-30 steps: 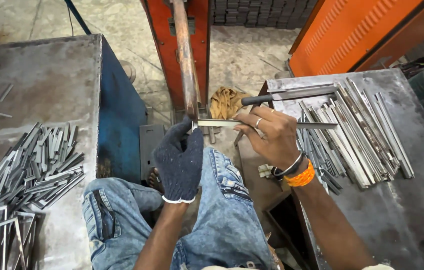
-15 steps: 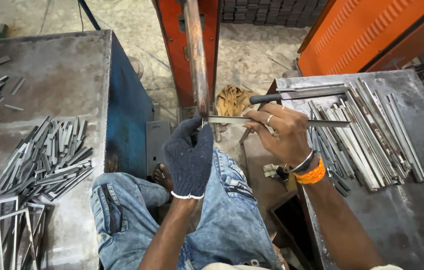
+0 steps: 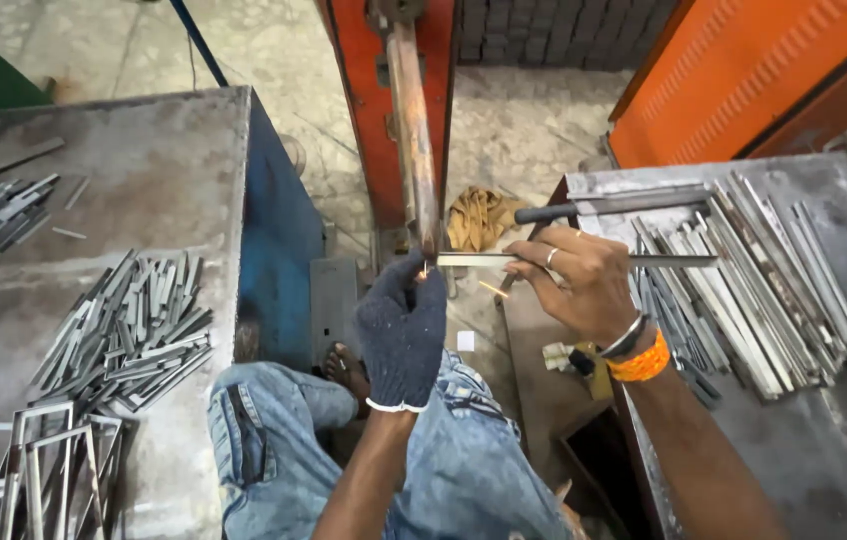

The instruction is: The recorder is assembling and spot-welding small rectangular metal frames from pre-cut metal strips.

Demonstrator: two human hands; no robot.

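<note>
Nearest you, your denim-clad knees fill the bottom edge, and both forearms are cut off there. Just beyond, your left hand (image 3: 402,325) wears a dark knit glove, its back turned up so the fingers curl out of sight; you cannot tell how tightly they close, only that they reach the left end of the thin metal strip (image 3: 584,260), where a small spark shows. Your bare right hand (image 3: 576,282) pinches that strip, thumb and fingers closed together on it, hiding its middle. It lies level, left to right, its right end over the pile of cut strips (image 3: 754,290) on the right table (image 3: 844,440). Farther off, the rusty vertical bar (image 3: 412,130) of the orange machine (image 3: 354,110) comes down to the strip's left end; the contact point is hard to make out.
</note>
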